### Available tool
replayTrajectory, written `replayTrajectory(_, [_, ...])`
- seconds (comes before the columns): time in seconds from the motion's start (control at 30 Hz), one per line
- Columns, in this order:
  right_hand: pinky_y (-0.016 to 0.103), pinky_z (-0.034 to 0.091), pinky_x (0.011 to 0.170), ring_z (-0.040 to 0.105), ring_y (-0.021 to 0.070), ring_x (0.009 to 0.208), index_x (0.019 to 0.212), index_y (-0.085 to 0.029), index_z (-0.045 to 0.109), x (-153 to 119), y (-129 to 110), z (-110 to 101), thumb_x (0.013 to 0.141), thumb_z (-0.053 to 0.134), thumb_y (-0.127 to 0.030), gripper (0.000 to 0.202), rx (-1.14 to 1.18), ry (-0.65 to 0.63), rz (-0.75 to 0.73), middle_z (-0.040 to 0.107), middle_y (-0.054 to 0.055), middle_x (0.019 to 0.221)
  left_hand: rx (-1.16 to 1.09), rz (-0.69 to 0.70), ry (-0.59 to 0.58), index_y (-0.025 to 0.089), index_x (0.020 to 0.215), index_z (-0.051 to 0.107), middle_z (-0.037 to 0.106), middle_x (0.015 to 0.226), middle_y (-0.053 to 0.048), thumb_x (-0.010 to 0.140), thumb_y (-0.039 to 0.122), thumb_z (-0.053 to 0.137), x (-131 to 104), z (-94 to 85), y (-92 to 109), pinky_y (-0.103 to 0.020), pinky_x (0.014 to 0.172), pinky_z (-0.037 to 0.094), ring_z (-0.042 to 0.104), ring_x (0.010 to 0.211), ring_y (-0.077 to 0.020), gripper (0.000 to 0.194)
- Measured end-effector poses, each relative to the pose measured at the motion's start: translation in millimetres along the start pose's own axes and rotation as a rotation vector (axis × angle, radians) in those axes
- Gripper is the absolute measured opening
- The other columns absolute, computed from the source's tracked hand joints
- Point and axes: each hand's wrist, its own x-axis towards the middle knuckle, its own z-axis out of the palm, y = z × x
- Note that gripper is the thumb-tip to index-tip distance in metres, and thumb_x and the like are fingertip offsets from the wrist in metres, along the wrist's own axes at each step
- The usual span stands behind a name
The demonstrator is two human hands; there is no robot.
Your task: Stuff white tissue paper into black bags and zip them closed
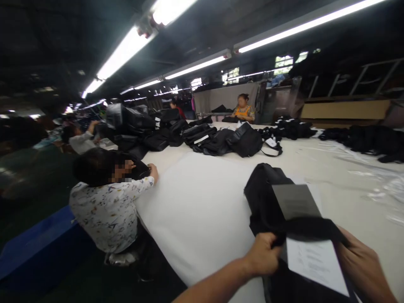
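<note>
A black fabric bag lies at the near right of the white table, its lower part reaching out of the bottom of the view. My left hand is closed on the bag's left edge, with its fingertips hidden in the dark cloth. On the other side, my right hand grips a black band of the same bag, and its fingers are partly hidden behind the cloth. A grey card rests on the upper part. Below the band, a white printed sheet lies between my hands, its text too blurred to read.
The white table stretches ahead. Black bags are heaped along its far side, with dark cloth pieces farther right. Clear plastic lies at right. A co-worker in a patterned shirt sits at the left edge, beside a blue box.
</note>
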Motion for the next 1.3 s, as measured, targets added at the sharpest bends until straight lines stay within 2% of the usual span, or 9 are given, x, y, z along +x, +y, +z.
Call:
replayTrajectory(0.13, [0.039, 0.054, 0.069, 0.067, 0.0276, 0.078, 0.090, -0.020, 0.073, 4, -11, -13, 0.070, 0.059, -0.043, 0.034, 0.034, 0.087, 0.087, 0.072, 0.006, 0.082, 0.042, -0.089, 0.170, 0.014, 0.090, 0.068, 0.057, 0.055, 0.001, 0.077, 0.047, 0.067, 5, -6.1, 8, -0.022, 0.043, 0.036, 0.044, 0.042, -0.0085, 0.036])
replayTrajectory(0.23, [0.031, 0.050, 0.063, 0.062, 0.0193, 0.068, 0.091, -0.016, 0.072, -8, -7, -43, 0.069, 0.055, -0.029, 0.031, 0.161, 0.281, 0.115, 0.068, 0.003, 0.075, 0.039, -0.020, 0.326, 0.014, 0.083, 0.063, 0.046, 0.044, 0.006, 0.079, 0.047, 0.067, 5, -13.5, 20, -0.020, 0.043, 0.027, 0.036, 0.041, -0.0066, 0.034])
replayTrajectory(0.37, [0.032, 0.050, 0.073, 0.063, 0.0210, 0.082, 0.094, -0.017, 0.072, -52, -7, -89, 0.079, 0.062, -0.033, 0.024, 0.201, 0.354, 0.125, 0.070, 0.004, 0.087, 0.022, 0.037, 0.385, 0.014, 0.084, 0.063, 0.046, 0.047, 0.006, 0.080, 0.042, 0.068, 4, -12.0, 32, -0.021, 0.048, 0.028, 0.037, 0.046, -0.0067, 0.029])
replayTrajectory(0.53, [0.034, 0.051, 0.071, 0.062, 0.0235, 0.083, 0.085, -0.019, 0.071, -117, -7, -144, 0.084, 0.066, -0.042, 0.024, 0.163, 0.469, 0.174, 0.068, 0.006, 0.089, 0.016, -0.034, 0.305, 0.014, 0.083, 0.060, 0.046, 0.047, 0.006, 0.081, 0.041, 0.068, 10, 29.9, 27, -0.023, 0.054, 0.032, 0.040, 0.048, -0.0082, 0.028])
replayTrajectory(0.7, [0.029, 0.047, 0.050, 0.055, 0.0158, 0.055, 0.075, -0.022, 0.065, -167, 14, -197, 0.074, 0.075, -0.041, 0.022, 0.621, 0.413, 0.362, 0.058, -0.001, 0.070, 0.084, -0.116, 0.107, 0.014, 0.075, 0.058, 0.052, 0.055, 0.004, 0.083, 0.041, 0.066, 20, 73.5, 23, -0.024, 0.061, 0.037, 0.046, 0.055, -0.0090, 0.029])
replayTrajectory(0.97, [0.018, 0.044, 0.045, 0.043, 0.0054, 0.050, 0.075, -0.020, 0.055, -186, 64, -243, 0.062, 0.075, -0.019, 0.024, 1.069, 0.638, 0.598, 0.054, -0.007, 0.068, 0.166, -0.137, 0.072, 0.011, 0.094, 0.065, 0.065, 0.085, -0.006, 0.083, 0.047, 0.064, 16, 112.9, 39, -0.025, 0.069, 0.045, 0.060, 0.080, -0.0159, 0.038])
replayTrajectory(1.1, [0.018, 0.049, 0.051, 0.055, 0.0086, 0.064, 0.091, -0.018, 0.059, -171, 96, -246, 0.068, 0.075, -0.021, 0.029, 0.961, 0.511, 0.754, 0.062, 0.000, 0.089, 0.419, -0.089, 0.045, 0.016, 0.106, 0.056, 0.065, 0.096, -0.006, 0.072, 0.051, 0.076, -6, 133.6, 44, -0.028, 0.074, 0.048, 0.061, 0.087, -0.0188, 0.053])
replayTrajectory(1.17, [0.022, 0.054, 0.062, 0.060, 0.0125, 0.078, 0.101, -0.017, 0.058, -160, 101, -246, 0.066, 0.075, -0.016, 0.038, 0.767, 0.602, 0.723, 0.062, 0.003, 0.098, 0.603, -0.063, 0.054, 0.019, 0.114, 0.051, 0.064, 0.104, -0.005, 0.063, 0.048, 0.084, -20, 145.0, 44, -0.030, 0.079, 0.048, 0.061, 0.093, -0.0210, 0.067])
replayTrajectory(1.3, [0.033, 0.051, 0.089, 0.060, 0.0173, 0.098, 0.109, -0.019, 0.061, -145, 63, -246, 0.074, 0.069, -0.008, 0.038, 0.116, 1.006, 0.165, 0.062, 0.003, 0.106, 0.799, -0.060, -0.021, 0.022, 0.120, 0.050, 0.064, 0.102, -0.004, 0.075, 0.044, 0.075, -35, 160.5, 41, -0.033, 0.081, 0.046, 0.060, 0.092, -0.0219, 0.057])
